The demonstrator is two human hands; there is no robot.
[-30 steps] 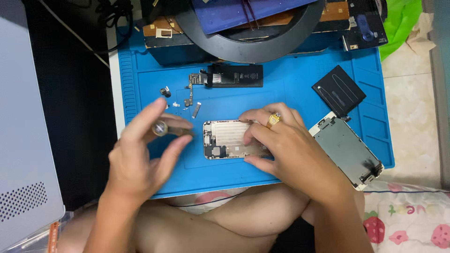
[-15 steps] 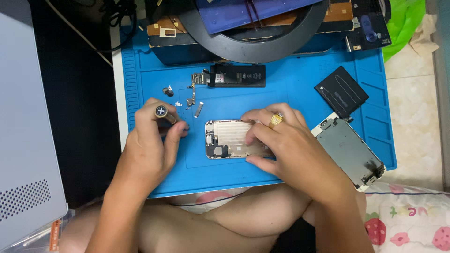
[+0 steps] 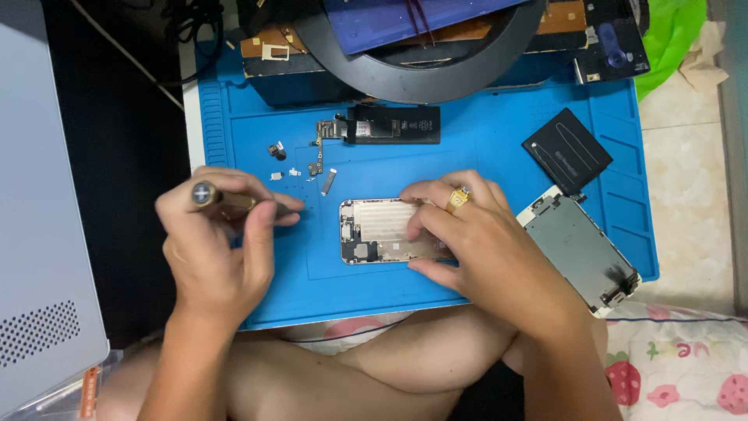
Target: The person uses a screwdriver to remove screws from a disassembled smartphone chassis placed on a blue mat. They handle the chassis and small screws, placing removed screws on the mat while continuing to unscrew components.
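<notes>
An opened phone body [image 3: 374,230] lies on the blue work mat [image 3: 483,156]. My right hand [image 3: 475,242], with a gold ring, presses down on the right part of the phone body and holds it still. My left hand [image 3: 214,242] grips a small screwdriver [image 3: 226,201] with a gold-coloured shaft and a round black cap, held almost level, its tip pointing right toward the phone but a short way left of it. Small screws and metal brackets [image 3: 308,168] lie on the mat just above the screwdriver.
A black battery [image 3: 393,125] with a flex part lies at the mat's top. A black square pad [image 3: 566,150] and a detached phone screen [image 3: 580,249] lie at the right. A black ring lamp [image 3: 413,54] sits over the far edge. A grey box [image 3: 39,234] stands at the left.
My left hand has drawn back to the left with the screwdriver, away from the phone body, and turned it more level. My right hand has stayed on the phone.
</notes>
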